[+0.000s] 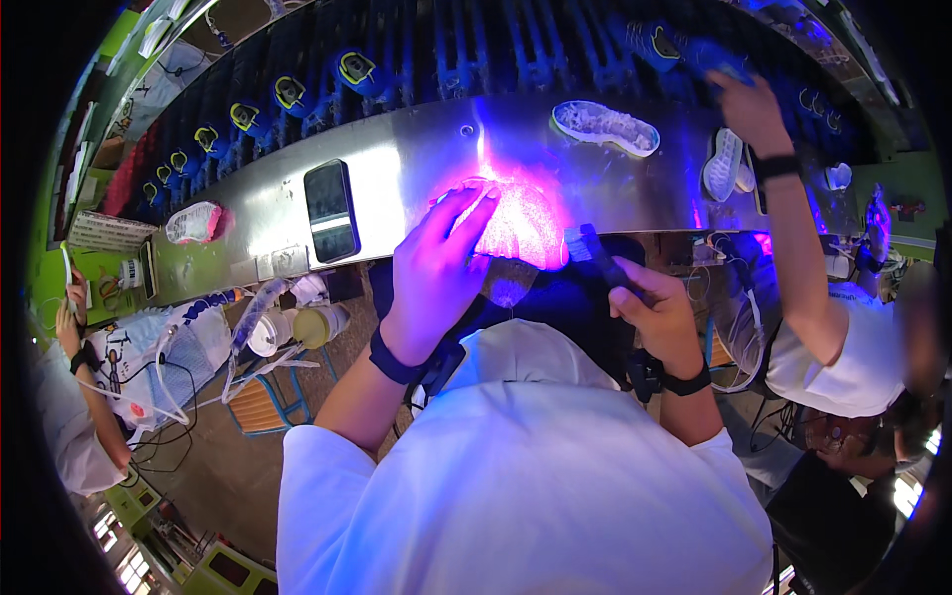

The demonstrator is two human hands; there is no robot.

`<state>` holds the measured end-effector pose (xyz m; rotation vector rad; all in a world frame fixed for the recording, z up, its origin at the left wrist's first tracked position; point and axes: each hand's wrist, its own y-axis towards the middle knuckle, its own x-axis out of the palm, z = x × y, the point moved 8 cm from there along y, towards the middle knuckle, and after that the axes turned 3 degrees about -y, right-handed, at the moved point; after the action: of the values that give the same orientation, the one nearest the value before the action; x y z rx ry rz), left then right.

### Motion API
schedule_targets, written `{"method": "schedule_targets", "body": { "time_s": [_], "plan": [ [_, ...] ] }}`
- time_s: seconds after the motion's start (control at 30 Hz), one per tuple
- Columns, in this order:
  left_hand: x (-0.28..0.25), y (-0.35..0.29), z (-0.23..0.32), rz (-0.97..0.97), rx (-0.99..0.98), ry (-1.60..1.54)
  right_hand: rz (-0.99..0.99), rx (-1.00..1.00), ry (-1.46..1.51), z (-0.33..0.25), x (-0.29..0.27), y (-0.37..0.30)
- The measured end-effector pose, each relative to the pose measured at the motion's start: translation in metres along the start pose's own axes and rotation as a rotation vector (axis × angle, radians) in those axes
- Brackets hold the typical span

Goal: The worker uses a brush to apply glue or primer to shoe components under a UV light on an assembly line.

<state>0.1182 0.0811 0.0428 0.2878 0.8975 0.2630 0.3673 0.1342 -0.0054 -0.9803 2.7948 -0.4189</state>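
Note:
My right hand is closed round the dark handle of a brush, its bluish bristles pointing left. To the left of the brush, a piece glows white and pink under strong light. Glare hides its kind; its surface looks grainy. The fingers of my left hand bend over the upper left edge of this piece and appear to grip it. The bristles are beside the piece's right edge; I cannot tell whether they touch.
A steel bench holds a phone and pale shoe soles. Beyond it, a dark roller conveyor carries several blue shoes. At right, a co-worker's hand reaches over the conveyor; another person's hand is at far left.

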Motion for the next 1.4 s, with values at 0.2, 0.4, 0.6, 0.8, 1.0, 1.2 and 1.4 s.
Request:
{"method": "schedule_targets", "body": {
  "time_s": [0.2, 0.4, 0.6, 0.8, 1.0, 1.2, 1.4],
  "plan": [
    [-0.001, 0.000, -0.009, -0.060, -0.111, -0.019, 0.127, -0.205, -0.420, -0.033, -0.004, 0.006],
    [-0.005, 0.007, -0.018, -0.186, -0.203, -0.238, 0.062, -0.339, -0.598, -0.058, -0.008, 0.017],
    [0.007, 0.006, -0.023, -0.317, -0.265, -0.434, 0.051, -0.302, -0.445, -0.045, -0.012, 0.031],
    [0.037, -0.006, -0.025, -0.362, -0.445, -0.743, 0.010, -0.037, -0.123, -0.029, -0.012, 0.043],
    [0.043, -0.012, -0.020, -0.393, -0.596, -0.845, 0.002, -0.203, -0.352, -0.060, -0.018, 0.054],
    [0.043, -0.009, -0.014, -0.416, -0.719, -1.104, -0.052, -0.254, -0.412, -0.063, -0.020, 0.057],
    [0.037, -0.007, -0.015, -0.394, -0.646, -1.001, -0.035, -0.244, -0.396, -0.053, -0.009, 0.059]
  ]
}}
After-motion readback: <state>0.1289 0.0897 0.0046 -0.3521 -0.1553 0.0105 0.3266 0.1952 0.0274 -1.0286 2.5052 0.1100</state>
